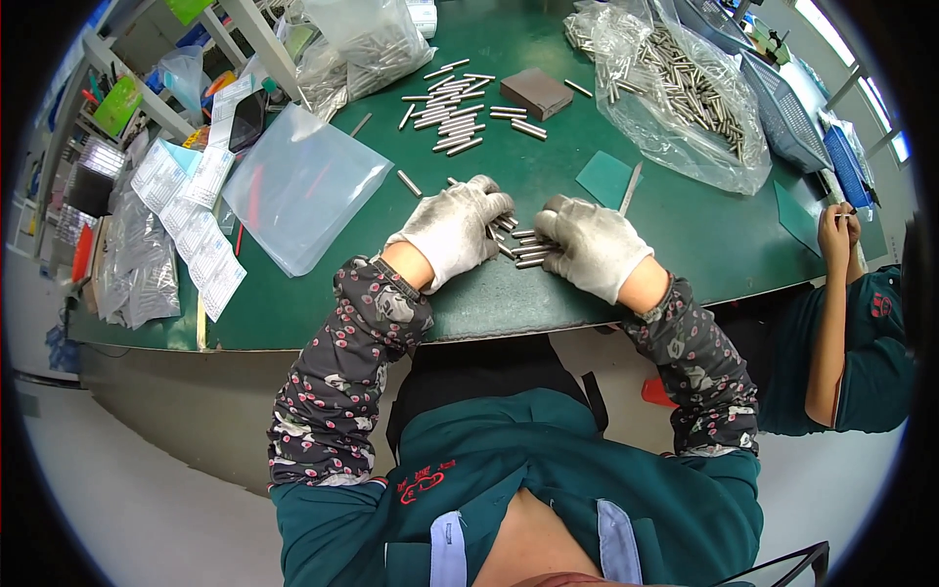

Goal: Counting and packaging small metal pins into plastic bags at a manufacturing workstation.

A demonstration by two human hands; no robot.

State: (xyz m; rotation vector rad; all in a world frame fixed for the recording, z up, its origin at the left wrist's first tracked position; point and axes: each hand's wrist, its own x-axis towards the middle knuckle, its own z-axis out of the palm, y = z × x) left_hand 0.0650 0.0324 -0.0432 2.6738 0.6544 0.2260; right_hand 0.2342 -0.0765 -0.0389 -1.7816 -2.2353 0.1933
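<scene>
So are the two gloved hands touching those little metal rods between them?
Touching. The head view shows the left hand and right hand with fingers closed around the small bunch of metal rods.

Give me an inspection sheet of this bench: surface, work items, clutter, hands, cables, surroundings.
Surface: green bench top, worn at the front edge.
Work items: small bundle of metal pins between both hands; loose pins farther back; clear bag of pins at the right.
Clutter: empty clear bag, grey block, paper slips.
Hands: left hand and right hand, both gloved, resting on the pin bundle; how tight the grip is cannot be told.
Cables: nothing seen.
Surroundings: blue baskets; a co-worker's arm at the right.
</scene>
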